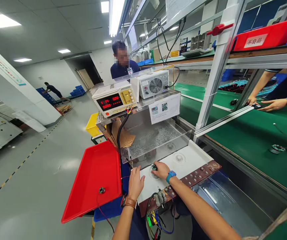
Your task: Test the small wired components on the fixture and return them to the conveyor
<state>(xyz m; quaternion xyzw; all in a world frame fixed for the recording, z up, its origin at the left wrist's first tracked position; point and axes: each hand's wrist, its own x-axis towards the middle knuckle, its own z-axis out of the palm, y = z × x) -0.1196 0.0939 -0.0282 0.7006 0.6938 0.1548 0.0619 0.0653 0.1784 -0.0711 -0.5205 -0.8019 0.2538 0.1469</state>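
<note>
My right hand (pixel 162 170) pinches a small round motor part with a green circuit board (pixel 154 167) over the white work surface (pixel 195 156). From this part a thin dark wire (pixel 146 166) runs toward my left hand (pixel 135 184), whose fingers are bent down at the left end of that surface; its fingertips are partly hidden and seem to close on the wire. Small metal clips (pixel 131 162) stand just beyond those fingertips. A similar round part (pixel 102 190) with a red lead lies in the red tray (pixel 93 166) on my left.
Ahead, a power supply with red digits (pixel 113 98) and a fan-cooled box (pixel 155 85) sit on a metal shelf above a clear acrylic panel (pixel 158 146). Cables and clips (pixel 155 218) hang at the brown front strip (pixel 200 172). People work behind and at the green bench (pixel 245 146).
</note>
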